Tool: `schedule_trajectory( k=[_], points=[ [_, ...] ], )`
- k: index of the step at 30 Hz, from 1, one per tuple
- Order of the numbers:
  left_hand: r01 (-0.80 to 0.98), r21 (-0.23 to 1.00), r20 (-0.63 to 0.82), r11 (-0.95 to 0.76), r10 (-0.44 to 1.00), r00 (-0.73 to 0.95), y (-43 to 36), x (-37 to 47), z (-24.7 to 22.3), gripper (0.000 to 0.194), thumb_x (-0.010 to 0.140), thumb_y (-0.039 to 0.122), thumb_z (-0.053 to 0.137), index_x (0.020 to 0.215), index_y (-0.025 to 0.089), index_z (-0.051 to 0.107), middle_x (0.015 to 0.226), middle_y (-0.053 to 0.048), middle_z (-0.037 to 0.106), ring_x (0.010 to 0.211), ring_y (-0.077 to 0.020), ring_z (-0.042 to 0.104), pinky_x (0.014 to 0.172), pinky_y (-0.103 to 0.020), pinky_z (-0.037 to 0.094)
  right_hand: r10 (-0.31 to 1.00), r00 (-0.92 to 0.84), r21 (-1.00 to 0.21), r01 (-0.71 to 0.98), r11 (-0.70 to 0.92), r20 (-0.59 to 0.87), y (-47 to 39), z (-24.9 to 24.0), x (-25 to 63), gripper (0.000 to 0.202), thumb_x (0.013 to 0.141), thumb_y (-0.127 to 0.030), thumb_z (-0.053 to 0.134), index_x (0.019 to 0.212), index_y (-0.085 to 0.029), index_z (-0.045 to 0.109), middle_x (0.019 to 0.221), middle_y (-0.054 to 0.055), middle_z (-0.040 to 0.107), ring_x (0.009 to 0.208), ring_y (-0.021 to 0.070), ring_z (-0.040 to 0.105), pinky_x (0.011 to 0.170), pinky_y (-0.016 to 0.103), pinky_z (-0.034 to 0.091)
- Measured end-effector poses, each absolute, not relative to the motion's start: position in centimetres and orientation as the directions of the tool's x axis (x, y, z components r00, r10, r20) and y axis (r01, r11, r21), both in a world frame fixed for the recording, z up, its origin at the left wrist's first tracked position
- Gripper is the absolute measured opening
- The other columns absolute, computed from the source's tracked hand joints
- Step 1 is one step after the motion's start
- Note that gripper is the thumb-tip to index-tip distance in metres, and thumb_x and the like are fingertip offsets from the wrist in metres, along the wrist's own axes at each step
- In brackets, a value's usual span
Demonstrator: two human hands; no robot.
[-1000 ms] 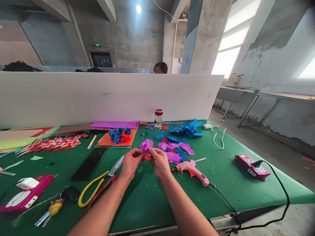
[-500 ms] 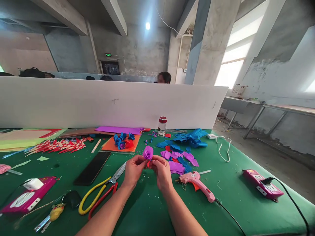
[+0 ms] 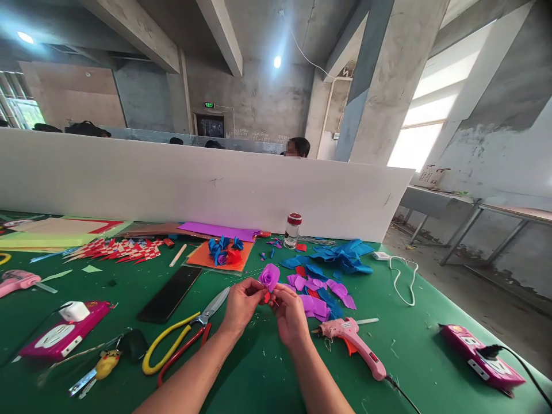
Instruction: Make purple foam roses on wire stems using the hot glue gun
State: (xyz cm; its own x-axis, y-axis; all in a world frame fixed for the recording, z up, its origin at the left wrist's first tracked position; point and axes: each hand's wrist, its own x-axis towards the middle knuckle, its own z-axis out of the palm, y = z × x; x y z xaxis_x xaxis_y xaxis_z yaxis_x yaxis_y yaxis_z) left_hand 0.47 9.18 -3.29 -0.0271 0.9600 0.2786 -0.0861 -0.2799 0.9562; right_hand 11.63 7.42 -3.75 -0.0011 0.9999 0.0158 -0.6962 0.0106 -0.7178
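A purple paper flower (image 3: 269,276) with a bit of red at its base stands upright between my hands, above the green table. My left hand (image 3: 242,303) pinches its base from the left. From the right, the fingers of my right hand (image 3: 290,310) are closed on the same base; the fingertips hide most of the stem. Purple paper petals (image 3: 315,306) and blue paper pieces (image 3: 345,256) lie just beyond my right hand. Near its wrist rests a pink hot glue gun (image 3: 354,340). Scissors (image 3: 190,330) with yellow and red handles lie left of my left hand.
A black phone (image 3: 169,295), a keychain (image 3: 106,364) and a magenta power strip (image 3: 66,333) are at left. Blue and red paper flowers (image 3: 224,251) lie on orange paper. A red-capped jar (image 3: 292,231) stands before the white partition (image 3: 241,190). Another power strip (image 3: 482,359) sits at right.
The view has swung slightly left and tilted, so things appear further right and lower. Both hands still hold the flower, whose bloom has turned a little.
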Motion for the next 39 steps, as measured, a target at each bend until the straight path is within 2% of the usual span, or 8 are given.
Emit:
schedule_trajectory(
  k=[10,23,32,39],
  points=[
    [-0.115,0.967,0.227,-0.228,0.974,-0.024,9.37,0.45,-3.75,0.013,0.06,0.023,0.076,0.06,0.018,0.064,0.055,0.001,0.066,0.052,-0.014,0.061,0.052,-0.022,0.048,0.999,-0.023,-0.711,-0.704,0.004,0.029,7.36,-3.86,11.66,0.011,0.058,-0.015,0.062,0.067,-0.014,0.07,0.061,-0.002,0.059,0.057,0.0093,0.049,0.053,0.019,0.039],
    [-0.059,0.968,0.242,-0.243,0.97,-0.02,9.23,0.48,-3.53,0.012,0.06,0.023,0.075,0.058,0.019,0.064,0.055,0.001,0.066,0.052,-0.0147,0.061,0.05,-0.022,0.046,1.0,-0.022,-0.693,-0.72,-0.024,-0.011,7.49,-4.04,11.63,0.01,0.056,-0.015,0.064,0.065,-0.016,0.066,0.059,-0.003,0.057,0.055,0.0092,0.048,0.052,0.02,0.039],
    [-0.079,0.969,0.233,-0.234,0.972,-0.02,8.92,0.7,-2.97,0.015,0.057,0.026,0.077,0.056,0.019,0.063,0.053,0.001,0.066,0.051,-0.0165,0.062,0.051,-0.026,0.05,1.0,0.002,-0.713,-0.701,-0.016,-0.025,7.44,-4.01,11.65,0.014,0.056,-0.017,0.063,0.069,-0.016,0.069,0.06,-0.001,0.06,0.054,0.0105,0.049,0.052,0.022,0.04],
    [-0.054,0.97,0.238,-0.239,0.971,-0.025,9.05,0.52,-3.18,0.012,0.059,0.023,0.075,0.057,0.019,0.064,0.053,0.001,0.066,0.051,-0.0151,0.061,0.05,-0.024,0.048,1.0,-0.02,-0.708,-0.705,-0.02,-0.009,7.65,-4.42,11.76,0.014,0.06,-0.017,0.067,0.073,-0.015,0.071,0.061,-0.002,0.06,0.054,0.0088,0.049,0.052,0.019,0.04]
  ],
)
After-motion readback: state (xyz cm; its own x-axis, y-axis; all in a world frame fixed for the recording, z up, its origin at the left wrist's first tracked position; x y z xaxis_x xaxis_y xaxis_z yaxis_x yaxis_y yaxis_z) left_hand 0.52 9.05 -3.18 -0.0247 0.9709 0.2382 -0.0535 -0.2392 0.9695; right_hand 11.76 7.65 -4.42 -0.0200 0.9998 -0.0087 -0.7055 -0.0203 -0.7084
